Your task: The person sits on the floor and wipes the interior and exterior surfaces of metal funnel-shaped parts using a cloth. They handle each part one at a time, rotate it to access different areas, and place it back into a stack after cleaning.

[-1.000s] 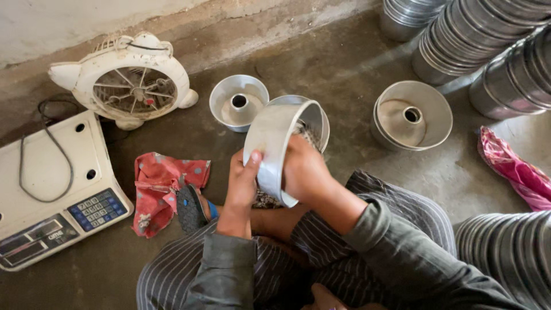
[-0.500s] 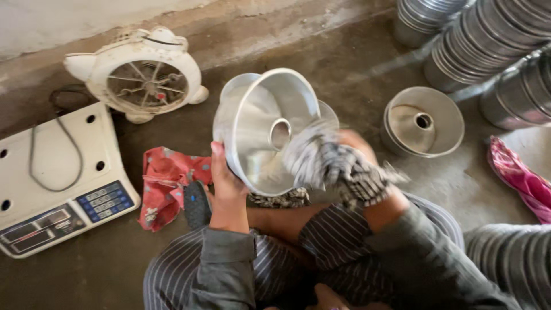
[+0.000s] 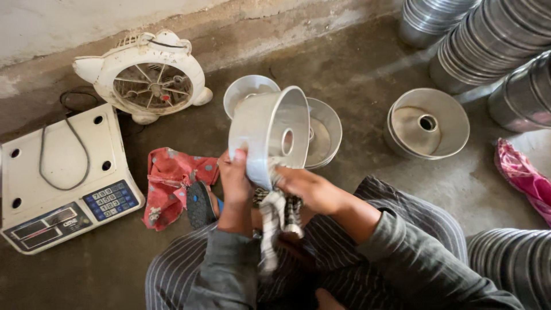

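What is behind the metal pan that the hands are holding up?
Behind the held pan two more pans show on the floor: one at its upper left, one at its right. The held pan covers most of both, so whatever lies between them is hidden.

Concrete floor, white fan, weighing scale, red cloth, ring mould

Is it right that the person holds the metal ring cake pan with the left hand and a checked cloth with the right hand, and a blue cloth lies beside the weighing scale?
Not quite. In the head view the cloth beside the weighing scale is red, not blue. The left hand does hold the metal ring cake pan, and the right hand the checked cloth.
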The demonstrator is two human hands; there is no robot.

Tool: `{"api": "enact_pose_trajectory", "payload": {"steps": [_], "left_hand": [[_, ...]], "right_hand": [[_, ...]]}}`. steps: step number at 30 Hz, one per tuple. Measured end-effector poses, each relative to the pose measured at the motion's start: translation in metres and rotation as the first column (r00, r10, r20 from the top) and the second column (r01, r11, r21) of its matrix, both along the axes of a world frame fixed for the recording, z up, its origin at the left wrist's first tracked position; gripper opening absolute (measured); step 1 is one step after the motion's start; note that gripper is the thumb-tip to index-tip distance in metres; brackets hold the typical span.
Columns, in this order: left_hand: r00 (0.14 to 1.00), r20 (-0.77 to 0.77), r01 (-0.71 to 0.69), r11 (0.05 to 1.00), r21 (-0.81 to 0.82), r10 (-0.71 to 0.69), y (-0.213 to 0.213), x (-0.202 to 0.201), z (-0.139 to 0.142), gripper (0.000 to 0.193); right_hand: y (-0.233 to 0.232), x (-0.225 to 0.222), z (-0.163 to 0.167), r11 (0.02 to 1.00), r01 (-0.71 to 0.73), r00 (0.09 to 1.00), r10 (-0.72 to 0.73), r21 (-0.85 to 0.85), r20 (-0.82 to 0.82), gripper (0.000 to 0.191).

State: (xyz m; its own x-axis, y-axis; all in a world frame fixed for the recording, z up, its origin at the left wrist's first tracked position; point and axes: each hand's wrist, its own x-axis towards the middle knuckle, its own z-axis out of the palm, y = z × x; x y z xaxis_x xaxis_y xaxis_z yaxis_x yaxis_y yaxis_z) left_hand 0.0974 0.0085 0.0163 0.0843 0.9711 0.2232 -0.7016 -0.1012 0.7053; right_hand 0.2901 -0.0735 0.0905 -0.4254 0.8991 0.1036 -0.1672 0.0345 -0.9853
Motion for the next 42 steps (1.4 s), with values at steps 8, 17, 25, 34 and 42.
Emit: {"api": "enact_pose_trajectory", "payload": {"steps": [8,17,25,34,42], "left_hand": [[0.891,-0.453,-0.048,0.99,-0.132,-0.017,-0.003,0.031,-0.024,0.053],[0.995,-0.003,0.099,0.989,-0.114,-0.1,0.02,-0.039,0.048,0.095],[0.955,0.246,0.251,0.895,-0.369,-0.167,0.018,-0.006,0.037,0.079],[0.972,0.236,0.081,0.938,-0.338,0.001,0.008,-0.001,0.076,0.077],[0.973,-0.23,-0.037,0.996,-0.081,0.018,-0.011,0.006,0.034,0.064]], "right_hand": [[-0.009,0.001,0.019,0.956,0.292,0.953,-0.292,0.009,0.085,0.05],[0.005,0.007,0.03,0.877,0.135,0.884,-0.317,0.462,0.344,0.03],[0.026,0.067,0.001,0.876,0.411,0.729,-0.482,-0.252,-0.486,0.038],[0.027,0.063,0.041,0.458,0.879,0.463,-0.755,0.13,-0.465,0.01],[0.018,0.024,0.013,0.696,0.213,0.735,-0.577,0.686,0.357,0.033]]}}
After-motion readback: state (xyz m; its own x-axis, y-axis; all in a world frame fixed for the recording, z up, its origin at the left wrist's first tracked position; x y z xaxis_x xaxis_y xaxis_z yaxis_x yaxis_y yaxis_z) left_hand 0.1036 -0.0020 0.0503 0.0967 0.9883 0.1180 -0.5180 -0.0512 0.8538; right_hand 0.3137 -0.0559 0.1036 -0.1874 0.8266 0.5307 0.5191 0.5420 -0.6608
